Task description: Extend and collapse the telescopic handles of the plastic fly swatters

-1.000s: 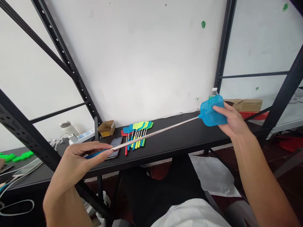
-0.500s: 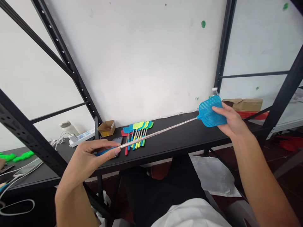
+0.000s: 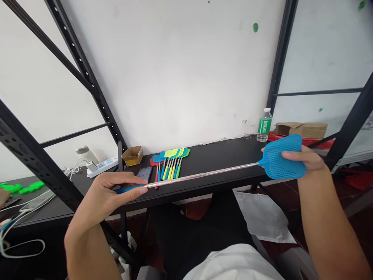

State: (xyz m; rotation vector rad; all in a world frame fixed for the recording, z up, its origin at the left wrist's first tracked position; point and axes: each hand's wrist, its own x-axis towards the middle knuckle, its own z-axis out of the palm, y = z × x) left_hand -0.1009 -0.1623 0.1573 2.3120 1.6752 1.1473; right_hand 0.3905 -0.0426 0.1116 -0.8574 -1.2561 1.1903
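Note:
A blue fly swatter (image 3: 284,157) with a long telescopic metal rod stretches between my two hands, above the front of the black table. My left hand (image 3: 116,192) pinches its blue handle where the rod begins, thumb below and fingers on top. At the other end, my right hand (image 3: 309,157) grips the perforated blue head, thumb on the near face and the other fingers hidden behind it. Behind the rod, a row of short swatters (image 3: 171,161) in red, blue, yellow and green lies side by side on the table.
Left of the row are a phone (image 3: 144,174) and a small open cardboard box (image 3: 132,156). A power strip (image 3: 101,167) lies farther left. A water bottle (image 3: 264,125) stands at the back right near a brown carton (image 3: 301,130). Black metal posts (image 3: 282,50) frame both sides.
My right hand has moved right and down with the swatter head, and the rod shows longer and more level. The water bottle is now uncovered. My left hand has barely moved.

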